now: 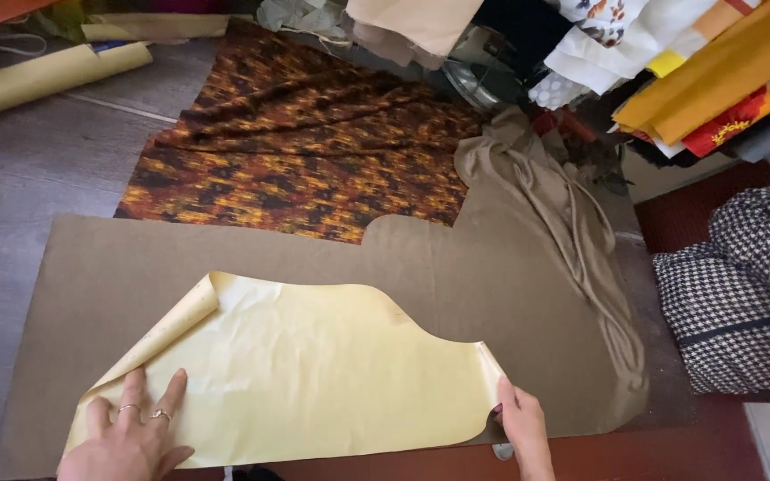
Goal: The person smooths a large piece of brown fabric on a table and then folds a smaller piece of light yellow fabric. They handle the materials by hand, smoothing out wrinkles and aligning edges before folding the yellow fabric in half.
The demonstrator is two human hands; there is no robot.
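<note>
A pale yellow paper pattern piece (314, 365) lies on a flat tan fabric (492, 285) spread over the floor. Its upper left corner and right edge curl upward. My left hand (126, 436), wearing rings, presses flat on the pattern's lower left part with fingers spread. My right hand (523, 432) rests at the pattern's lower right edge, fingers touching the curled paper; whether it pinches the edge is unclear. The tan fabric bunches into folds at its right side (572, 223).
An orange-and-brown patterned fabric (305, 142) lies beyond the tan one. A rolled yellow paper (46, 76) sits at far left. Stacked colourful fabrics (715, 71) fill the upper right, and a houndstooth cloth (746, 285) lies at right. Grey floor (20, 178) shows left.
</note>
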